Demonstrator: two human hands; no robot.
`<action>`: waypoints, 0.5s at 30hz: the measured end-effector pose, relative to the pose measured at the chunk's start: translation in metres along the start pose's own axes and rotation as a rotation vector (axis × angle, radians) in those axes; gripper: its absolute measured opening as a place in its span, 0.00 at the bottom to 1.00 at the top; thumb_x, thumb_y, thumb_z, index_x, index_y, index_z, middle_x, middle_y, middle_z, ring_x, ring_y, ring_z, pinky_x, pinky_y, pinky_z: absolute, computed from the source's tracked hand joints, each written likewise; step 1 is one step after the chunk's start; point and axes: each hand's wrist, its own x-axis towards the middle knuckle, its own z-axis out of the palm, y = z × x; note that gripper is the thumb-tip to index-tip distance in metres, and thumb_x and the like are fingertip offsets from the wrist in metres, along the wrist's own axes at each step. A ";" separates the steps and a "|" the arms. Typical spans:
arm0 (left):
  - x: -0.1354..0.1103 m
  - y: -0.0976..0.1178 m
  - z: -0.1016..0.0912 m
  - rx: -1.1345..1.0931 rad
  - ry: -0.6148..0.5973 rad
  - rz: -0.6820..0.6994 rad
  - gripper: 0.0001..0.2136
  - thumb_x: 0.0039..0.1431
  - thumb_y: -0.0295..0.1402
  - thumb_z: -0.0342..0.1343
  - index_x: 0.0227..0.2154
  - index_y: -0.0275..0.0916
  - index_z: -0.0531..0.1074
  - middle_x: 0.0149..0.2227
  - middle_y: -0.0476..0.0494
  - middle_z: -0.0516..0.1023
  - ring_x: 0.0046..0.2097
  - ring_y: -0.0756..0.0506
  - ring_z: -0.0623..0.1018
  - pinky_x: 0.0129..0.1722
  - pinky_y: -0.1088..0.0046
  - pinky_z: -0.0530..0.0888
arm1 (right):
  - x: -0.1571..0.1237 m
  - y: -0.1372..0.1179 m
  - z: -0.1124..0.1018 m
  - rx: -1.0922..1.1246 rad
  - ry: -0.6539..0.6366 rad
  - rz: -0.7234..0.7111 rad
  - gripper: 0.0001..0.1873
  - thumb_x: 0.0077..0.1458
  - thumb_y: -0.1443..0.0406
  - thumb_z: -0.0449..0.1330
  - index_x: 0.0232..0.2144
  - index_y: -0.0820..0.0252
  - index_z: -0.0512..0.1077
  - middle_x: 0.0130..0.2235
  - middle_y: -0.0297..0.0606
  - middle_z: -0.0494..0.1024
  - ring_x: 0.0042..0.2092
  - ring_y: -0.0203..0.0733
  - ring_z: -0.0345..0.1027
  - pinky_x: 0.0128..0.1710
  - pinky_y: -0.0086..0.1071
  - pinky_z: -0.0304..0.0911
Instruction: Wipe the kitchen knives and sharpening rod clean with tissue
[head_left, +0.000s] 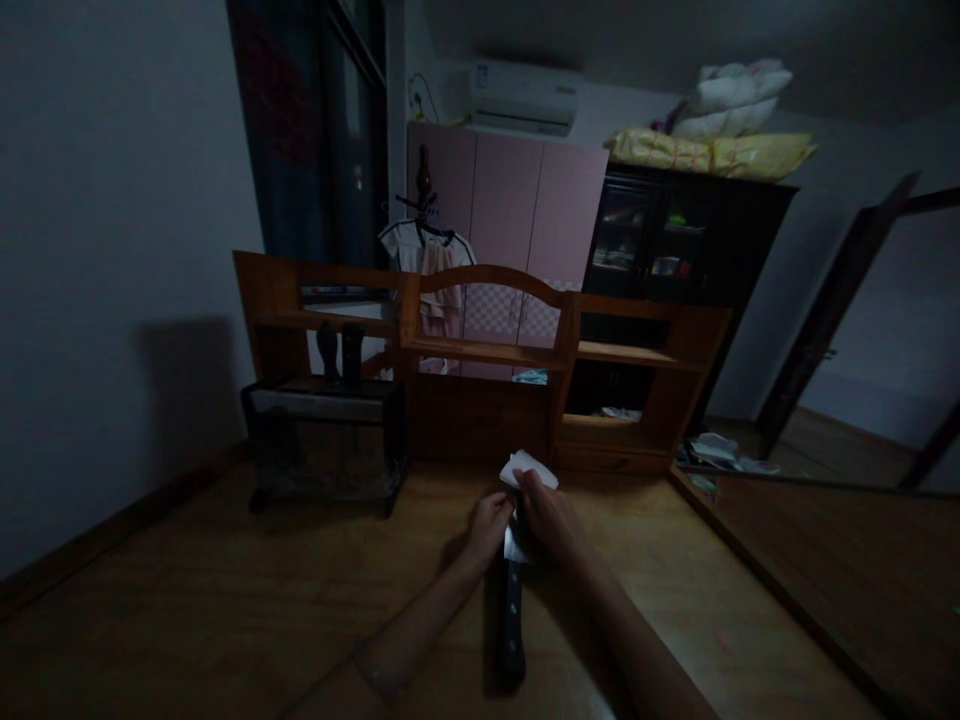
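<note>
A knife (513, 620) with a black riveted handle points its handle toward me, low over the wooden tabletop (420, 640). Its blade runs up between my hands and is largely hidden by them and by a white tissue (534, 466). My right hand (546, 515) is closed on the tissue, thumb on top, at the blade's far part. Close beside it, my left hand (489, 522) is closed with fingertips pinched at the blade's left side. Another white patch shows just above the handle; whether it is tissue or bare blade is unclear.
A dark-framed knife block (322, 440) with two black handles sticking up stands at the left. Behind is a wooden shelf unit (487, 353) along the tabletop's back edge. A raised wooden edge (772, 590) borders the right side. The room is dim.
</note>
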 end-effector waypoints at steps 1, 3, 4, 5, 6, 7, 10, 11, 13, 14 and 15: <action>0.000 -0.001 0.000 0.002 0.004 -0.004 0.12 0.49 0.39 0.54 0.25 0.33 0.72 0.26 0.45 0.73 0.31 0.48 0.71 0.29 0.76 0.65 | 0.000 0.000 -0.001 -0.008 0.006 0.021 0.18 0.62 0.66 0.43 0.52 0.54 0.62 0.38 0.38 0.78 0.35 0.42 0.73 0.32 0.30 0.62; 0.001 -0.002 0.000 0.001 -0.004 -0.012 0.14 0.49 0.40 0.54 0.27 0.33 0.74 0.28 0.44 0.75 0.32 0.47 0.72 0.31 0.75 0.66 | 0.001 0.002 -0.002 -0.018 0.032 0.055 0.20 0.61 0.67 0.45 0.54 0.54 0.61 0.38 0.39 0.78 0.35 0.43 0.73 0.33 0.31 0.64; 0.001 -0.003 0.000 0.002 -0.013 -0.016 0.14 0.49 0.41 0.54 0.29 0.32 0.74 0.30 0.43 0.75 0.33 0.46 0.73 0.31 0.75 0.66 | 0.001 0.004 -0.003 -0.017 0.042 0.054 0.22 0.59 0.68 0.46 0.55 0.53 0.61 0.40 0.39 0.78 0.37 0.44 0.74 0.36 0.33 0.65; 0.001 -0.004 0.000 0.005 -0.022 -0.019 0.15 0.50 0.42 0.54 0.30 0.32 0.75 0.30 0.42 0.76 0.33 0.46 0.73 0.31 0.75 0.66 | 0.001 0.006 -0.003 -0.010 0.049 0.045 0.24 0.58 0.70 0.47 0.56 0.53 0.61 0.44 0.40 0.77 0.42 0.45 0.73 0.40 0.34 0.66; 0.001 -0.004 0.000 0.009 -0.032 -0.019 0.16 0.50 0.42 0.54 0.31 0.32 0.75 0.30 0.42 0.76 0.33 0.45 0.73 0.31 0.74 0.67 | 0.001 0.009 -0.003 -0.001 0.053 0.033 0.25 0.57 0.71 0.47 0.57 0.52 0.61 0.48 0.41 0.75 0.47 0.45 0.71 0.44 0.36 0.65; 0.002 -0.005 0.000 0.011 -0.040 -0.020 0.16 0.50 0.42 0.54 0.31 0.32 0.75 0.31 0.42 0.76 0.33 0.45 0.73 0.31 0.74 0.67 | 0.001 0.012 -0.003 0.012 0.055 0.021 0.26 0.56 0.72 0.48 0.57 0.52 0.62 0.52 0.42 0.72 0.52 0.46 0.67 0.49 0.38 0.63; 0.002 -0.006 0.000 0.003 -0.046 -0.016 0.15 0.50 0.41 0.54 0.31 0.31 0.75 0.31 0.40 0.76 0.33 0.45 0.74 0.31 0.73 0.67 | 0.001 0.019 0.001 0.052 0.050 0.011 0.27 0.55 0.73 0.48 0.57 0.53 0.62 0.60 0.42 0.63 0.61 0.47 0.55 0.57 0.42 0.57; 0.002 -0.006 0.000 0.001 -0.047 -0.013 0.15 0.50 0.40 0.54 0.31 0.31 0.74 0.31 0.40 0.76 0.33 0.45 0.74 0.31 0.73 0.67 | 0.001 0.020 0.003 0.067 0.037 0.008 0.27 0.56 0.73 0.48 0.58 0.53 0.61 0.60 0.42 0.61 0.62 0.46 0.51 0.58 0.43 0.55; 0.003 -0.005 0.000 0.006 -0.051 -0.004 0.14 0.50 0.40 0.54 0.30 0.31 0.74 0.30 0.41 0.76 0.32 0.45 0.73 0.31 0.73 0.67 | 0.001 0.020 0.004 0.096 -0.002 -0.009 0.28 0.58 0.72 0.47 0.60 0.52 0.57 0.62 0.42 0.58 0.64 0.45 0.45 0.60 0.45 0.52; 0.003 -0.005 0.000 0.012 -0.054 0.002 0.14 0.51 0.40 0.54 0.30 0.31 0.74 0.29 0.41 0.76 0.32 0.45 0.73 0.31 0.73 0.67 | 0.001 0.019 0.004 0.107 -0.024 -0.015 0.28 0.59 0.71 0.46 0.61 0.51 0.55 0.63 0.41 0.56 0.65 0.45 0.43 0.60 0.45 0.51; 0.003 -0.004 0.000 0.019 -0.058 0.007 0.14 0.51 0.40 0.54 0.29 0.31 0.74 0.29 0.42 0.75 0.32 0.45 0.73 0.31 0.74 0.67 | 0.001 0.018 0.004 0.116 -0.044 -0.020 0.27 0.60 0.70 0.45 0.61 0.49 0.53 0.63 0.40 0.55 0.65 0.44 0.41 0.60 0.46 0.49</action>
